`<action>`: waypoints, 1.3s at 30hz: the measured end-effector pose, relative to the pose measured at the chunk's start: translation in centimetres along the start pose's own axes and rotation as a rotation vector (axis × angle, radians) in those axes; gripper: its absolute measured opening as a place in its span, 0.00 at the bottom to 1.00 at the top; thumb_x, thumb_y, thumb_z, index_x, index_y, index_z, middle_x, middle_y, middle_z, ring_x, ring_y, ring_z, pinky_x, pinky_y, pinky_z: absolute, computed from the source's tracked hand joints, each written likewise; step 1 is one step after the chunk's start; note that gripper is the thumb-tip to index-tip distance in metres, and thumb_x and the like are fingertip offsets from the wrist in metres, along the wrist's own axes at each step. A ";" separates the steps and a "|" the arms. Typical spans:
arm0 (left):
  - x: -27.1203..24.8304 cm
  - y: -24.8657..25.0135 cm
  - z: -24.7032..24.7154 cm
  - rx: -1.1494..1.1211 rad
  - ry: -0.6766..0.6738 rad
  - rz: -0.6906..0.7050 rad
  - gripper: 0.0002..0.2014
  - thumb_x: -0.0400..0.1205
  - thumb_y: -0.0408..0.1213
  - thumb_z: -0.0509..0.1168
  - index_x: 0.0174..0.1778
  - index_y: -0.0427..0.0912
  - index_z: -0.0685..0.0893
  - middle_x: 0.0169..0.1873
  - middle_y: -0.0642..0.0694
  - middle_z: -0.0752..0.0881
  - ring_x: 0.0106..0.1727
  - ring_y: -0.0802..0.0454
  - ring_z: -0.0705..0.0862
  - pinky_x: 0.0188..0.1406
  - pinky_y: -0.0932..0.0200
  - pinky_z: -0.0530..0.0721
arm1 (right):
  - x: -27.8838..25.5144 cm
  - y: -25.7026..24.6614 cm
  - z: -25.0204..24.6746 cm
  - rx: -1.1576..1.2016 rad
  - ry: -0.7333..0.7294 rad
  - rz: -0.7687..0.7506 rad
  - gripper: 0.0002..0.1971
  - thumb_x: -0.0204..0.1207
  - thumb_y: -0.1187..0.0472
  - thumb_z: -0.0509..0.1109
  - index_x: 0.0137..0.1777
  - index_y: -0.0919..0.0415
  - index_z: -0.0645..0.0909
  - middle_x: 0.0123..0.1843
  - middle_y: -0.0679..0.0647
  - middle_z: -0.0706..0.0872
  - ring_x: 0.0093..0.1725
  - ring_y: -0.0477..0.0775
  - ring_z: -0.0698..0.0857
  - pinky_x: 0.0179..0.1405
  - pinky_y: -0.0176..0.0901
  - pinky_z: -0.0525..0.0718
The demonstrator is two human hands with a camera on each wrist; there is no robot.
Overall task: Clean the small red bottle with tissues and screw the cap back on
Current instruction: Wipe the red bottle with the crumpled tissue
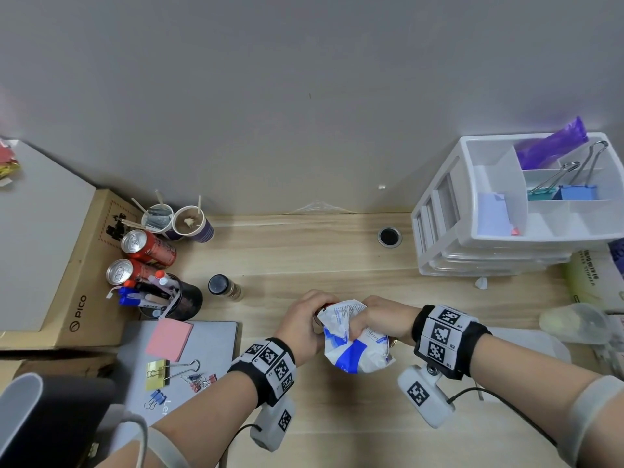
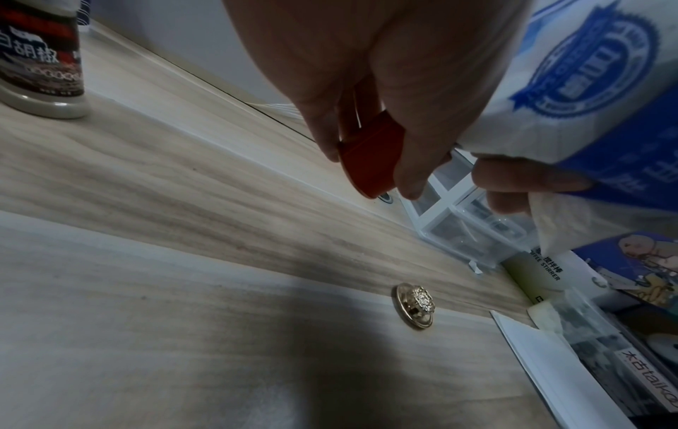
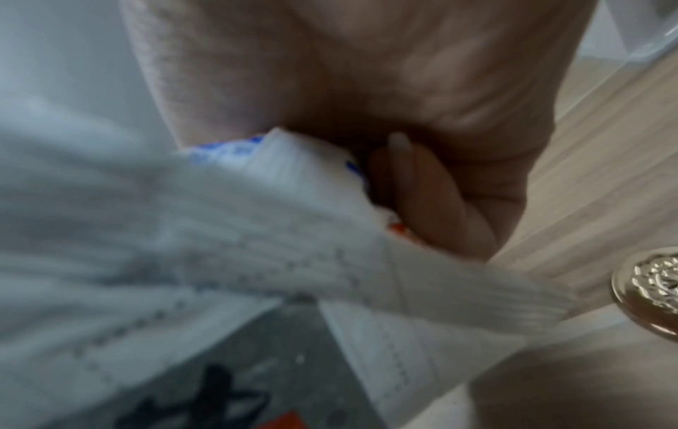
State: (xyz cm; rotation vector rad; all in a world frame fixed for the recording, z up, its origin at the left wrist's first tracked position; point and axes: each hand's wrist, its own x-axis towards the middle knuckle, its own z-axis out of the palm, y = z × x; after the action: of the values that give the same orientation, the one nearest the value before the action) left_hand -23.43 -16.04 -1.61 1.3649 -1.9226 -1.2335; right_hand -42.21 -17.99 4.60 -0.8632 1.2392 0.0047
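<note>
Red bottle (image 2: 366,156), label unreadable

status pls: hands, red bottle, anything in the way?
Left hand grips red bottle. Right hand grips tissue pack against it. Gold cap lies off on desk. Nothing blocking.

Red bottle (image 2: 366,156), blue-white tissue pack (image 1: 351,346)

The small red bottle (image 2: 366,156) has a smooth, glossy round body and is tilted, its flat base showing between the curled fingers of the left grip (image 1: 299,324), off the wooden surface (image 2: 183,232). The crumpled white-and-blue plastic tissue pack (image 1: 351,346) is clutched in the right grip (image 1: 381,319), touching the bottle's side. A small ornate gold cap (image 2: 416,304) lies on the surface below both grips, apart from the bottle.
</note>
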 end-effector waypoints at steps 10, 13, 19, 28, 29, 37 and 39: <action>-0.2 0.2 0.0 0.012 -0.009 -0.010 0.20 0.68 0.32 0.80 0.56 0.45 0.87 0.51 0.50 0.86 0.53 0.58 0.85 0.55 0.73 0.79 | 0.2 0.4 0.1 -0.015 0.011 0.014 0.09 0.55 0.64 0.73 0.37 0.61 0.87 0.35 0.59 0.87 0.35 0.59 0.85 0.28 0.39 0.77; -0.2 0.3 0.0 0.015 -0.014 -0.006 0.20 0.68 0.31 0.80 0.56 0.44 0.87 0.51 0.50 0.86 0.53 0.58 0.85 0.55 0.74 0.78 | 0.1 0.5 0.0 -0.010 0.012 0.015 0.11 0.55 0.64 0.73 0.39 0.62 0.88 0.37 0.61 0.87 0.36 0.59 0.85 0.29 0.40 0.78; -0.2 0.4 0.2 0.018 -0.017 -0.008 0.20 0.69 0.30 0.79 0.56 0.44 0.87 0.52 0.49 0.87 0.53 0.57 0.85 0.55 0.73 0.79 | 0.4 0.8 -0.2 -0.005 -0.001 -0.011 0.15 0.50 0.62 0.75 0.40 0.63 0.88 0.40 0.63 0.88 0.42 0.62 0.86 0.40 0.48 0.80; -0.1 0.2 0.2 0.034 -0.006 -0.003 0.20 0.69 0.29 0.79 0.56 0.44 0.87 0.51 0.51 0.86 0.52 0.60 0.84 0.54 0.74 0.78 | -0.1 1.0 -0.4 -0.051 -0.021 -0.044 0.03 0.56 0.64 0.73 0.27 0.56 0.84 0.28 0.53 0.84 0.29 0.54 0.82 0.27 0.37 0.75; -0.1 0.2 0.2 0.036 -0.002 0.000 0.20 0.69 0.30 0.78 0.56 0.44 0.87 0.51 0.52 0.86 0.52 0.60 0.84 0.54 0.74 0.78 | -0.1 1.1 -0.4 -0.059 -0.022 -0.044 0.03 0.56 0.64 0.73 0.26 0.55 0.84 0.28 0.53 0.84 0.31 0.56 0.82 0.28 0.38 0.75; -0.2 0.2 0.2 0.026 -0.009 -0.010 0.20 0.69 0.30 0.78 0.57 0.44 0.87 0.51 0.50 0.87 0.50 0.69 0.82 0.51 0.76 0.77 | 0.0 1.6 -0.2 -0.114 -0.031 -0.075 0.04 0.56 0.63 0.74 0.26 0.53 0.83 0.31 0.54 0.84 0.36 0.58 0.81 0.35 0.45 0.74; -0.2 0.1 0.2 0.026 -0.002 -0.016 0.20 0.69 0.29 0.77 0.57 0.44 0.87 0.51 0.50 0.86 0.49 0.71 0.81 0.51 0.77 0.77 | 0.0 1.6 -0.3 -0.129 -0.032 -0.086 0.04 0.57 0.62 0.74 0.27 0.53 0.83 0.31 0.53 0.84 0.35 0.57 0.82 0.35 0.45 0.75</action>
State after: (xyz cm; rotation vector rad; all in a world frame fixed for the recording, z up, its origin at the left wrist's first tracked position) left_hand -23.56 -15.73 -1.57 1.3957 -1.9392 -1.2220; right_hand -43.15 -17.02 3.70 -1.0248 1.1809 0.0295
